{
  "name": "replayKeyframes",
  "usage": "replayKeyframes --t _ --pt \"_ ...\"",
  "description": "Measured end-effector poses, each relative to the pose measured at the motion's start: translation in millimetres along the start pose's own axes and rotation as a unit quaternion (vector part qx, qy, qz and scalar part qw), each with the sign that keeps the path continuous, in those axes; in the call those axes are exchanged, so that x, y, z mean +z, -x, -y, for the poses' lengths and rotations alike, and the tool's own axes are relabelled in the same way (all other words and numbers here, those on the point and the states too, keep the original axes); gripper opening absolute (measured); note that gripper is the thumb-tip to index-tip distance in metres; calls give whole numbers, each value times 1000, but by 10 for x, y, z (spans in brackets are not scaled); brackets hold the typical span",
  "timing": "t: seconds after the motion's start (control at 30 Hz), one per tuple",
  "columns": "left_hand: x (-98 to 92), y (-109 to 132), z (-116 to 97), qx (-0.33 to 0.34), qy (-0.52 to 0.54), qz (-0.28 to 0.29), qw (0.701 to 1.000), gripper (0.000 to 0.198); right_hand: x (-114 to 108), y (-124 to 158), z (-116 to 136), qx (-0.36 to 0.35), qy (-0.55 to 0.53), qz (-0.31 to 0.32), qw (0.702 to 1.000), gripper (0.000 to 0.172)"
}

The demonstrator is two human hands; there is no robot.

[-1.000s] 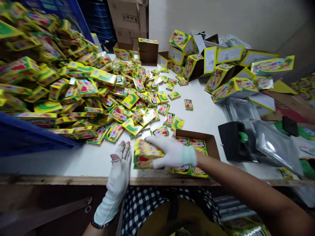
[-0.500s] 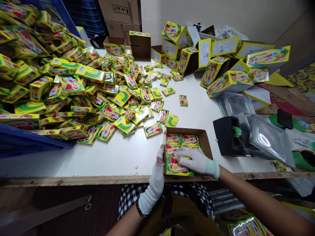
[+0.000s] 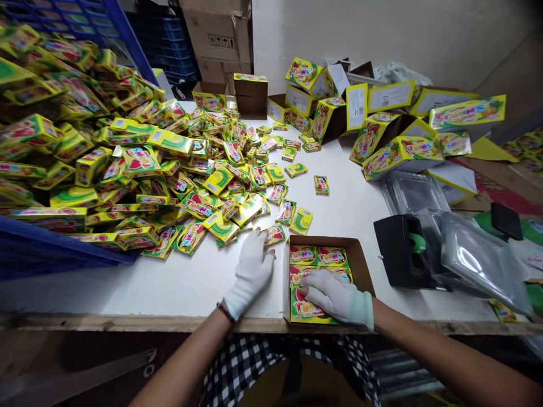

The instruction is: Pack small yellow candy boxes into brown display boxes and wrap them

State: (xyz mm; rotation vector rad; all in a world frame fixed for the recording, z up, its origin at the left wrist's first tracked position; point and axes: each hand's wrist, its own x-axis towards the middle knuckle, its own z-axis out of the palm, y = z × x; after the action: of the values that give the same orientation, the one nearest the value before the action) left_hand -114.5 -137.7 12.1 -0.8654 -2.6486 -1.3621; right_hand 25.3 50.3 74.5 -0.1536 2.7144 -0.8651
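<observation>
A shallow brown cardboard tray (image 3: 360, 261) sits at the table's near edge, filled with flat yellow-green packets (image 3: 318, 256). My right hand (image 3: 337, 295), in a white glove, lies flat with spread fingers on the nearest packets in the tray. My left hand (image 3: 251, 272), also gloved, rests palm down on the white table just left of the tray, its fingertips reaching a loose packet (image 3: 275, 234) at the edge of the pile. Neither hand grips anything that I can see.
A big heap of yellow-green packets (image 3: 127, 164) covers the table's left and middle. Open yellow cartons (image 3: 399, 150) stand at the back right. A black tape dispenser (image 3: 401, 249) and clear plastic trays (image 3: 475, 254) lie right of the tray. Brown boxes (image 3: 216, 37) stand behind.
My left hand left the tray's left rim and moved up-left onto the table near the pile. My right hand stays on the packets in the tray, which it set down a second ago.
</observation>
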Motion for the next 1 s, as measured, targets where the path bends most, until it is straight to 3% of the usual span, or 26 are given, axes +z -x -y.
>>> replayKeyframes --t 0.1,0.17,0.3,0.37,0.43,0.5,0.57,0.63,0.7,0.77,0.87,1.0 --pt "-32 -300 225 31 -88 0 996 48 -148 13 -14 7 -54 -24 998 54" --pt "-59 -322 201 14 -79 -36 996 47 -282 -48 17 27 -99 -86 991 53" --pt "-178 -164 -214 24 28 -127 991 52 -504 -391 219 63 -216 -175 958 44" --pt "-264 -143 -410 79 73 -101 989 54 -551 -615 356 53 -279 -177 942 44" --pt "-359 -227 -442 106 73 -84 988 50 -569 -810 469 47 -339 -170 924 43" --pt "-461 -407 -273 72 12 -120 990 48 -586 -952 530 45 -375 -169 910 41" --pt "-573 -624 33 5 -78 -147 986 50 -617 -1046 529 44 -378 -175 908 38" --pt "-695 -797 351 -34 -129 -123 983 46 -659 -1113 484 42 -368 -176 912 34" --pt "-811 -863 567 -21 -124 -90 988 35 -714 -1172 424 27 -372 -159 914 32" --pt "-894 -803 628 18 -97 -79 992 31 -781 -1227 383 -4 -383 -124 915 32" --pt "-912 -544 467 63 -44 -81 994 31 -874 -1304 389 -55 -394 -40 917 32" --pt "-770 -206 172 70 172 -52 981 32 -822 -1407 474 -82 -406 92 905 37"
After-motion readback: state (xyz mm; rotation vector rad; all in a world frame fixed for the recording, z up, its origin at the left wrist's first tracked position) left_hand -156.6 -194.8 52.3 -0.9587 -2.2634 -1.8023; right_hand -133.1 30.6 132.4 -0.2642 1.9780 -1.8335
